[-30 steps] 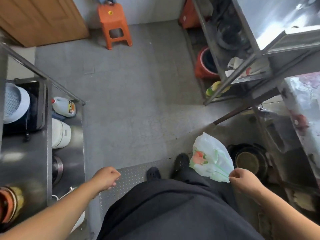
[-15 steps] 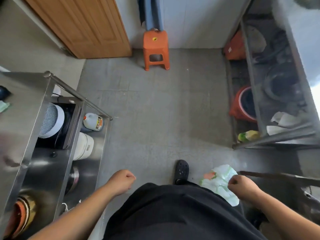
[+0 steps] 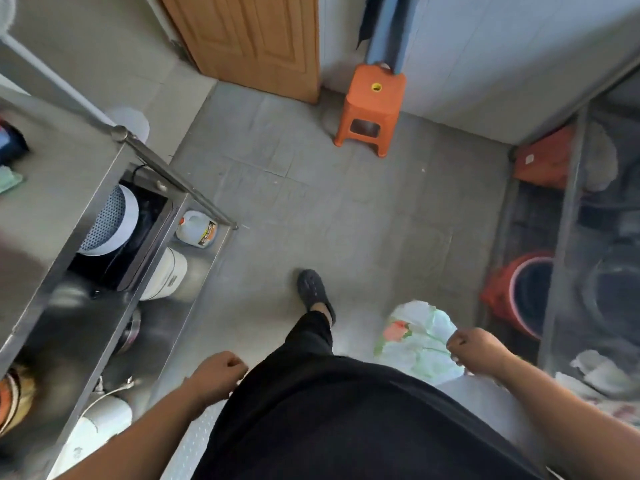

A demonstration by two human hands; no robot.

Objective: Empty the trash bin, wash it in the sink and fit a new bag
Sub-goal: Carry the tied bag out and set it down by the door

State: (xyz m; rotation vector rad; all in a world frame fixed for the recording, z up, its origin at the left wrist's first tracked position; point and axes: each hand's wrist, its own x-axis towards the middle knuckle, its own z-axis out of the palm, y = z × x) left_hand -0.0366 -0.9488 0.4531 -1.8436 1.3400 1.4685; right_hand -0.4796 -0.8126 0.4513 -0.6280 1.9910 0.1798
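Low in the frame, right of centre, the right hand (image 3: 476,351) is curled into a fist around the gathered top of a pale plastic trash bag (image 3: 417,341), its fingers (image 3: 457,342) closed on the plastic. The bag is whitish-green with an orange-red patch showing through, and it hangs beside the person's black-clad leg, above the grey tiled floor (image 3: 346,209). Whether the bag touches the floor cannot be told.

At lower centre-left the left hand (image 3: 218,374) is loosely clenched, holding nothing, next to the black garment that fills the bottom of the frame. One foot in a black perforated shoe (image 3: 313,292) is planted on the floor at mid-frame.

Along the left edge runs a steel tabletop (image 3: 59,188) with a shelf below; on that shelf sit a white perforated bowl (image 3: 110,221), a white jug with an orange label (image 3: 197,230) and a white cylindrical pot (image 3: 166,275). At top centre an orange plastic stool (image 3: 374,105) stands against the wall, just right of a wooden door (image 3: 256,39). On the right side, behind a metal rack frame (image 3: 568,209), a red bucket (image 3: 519,292) rests at floor level, blurred.
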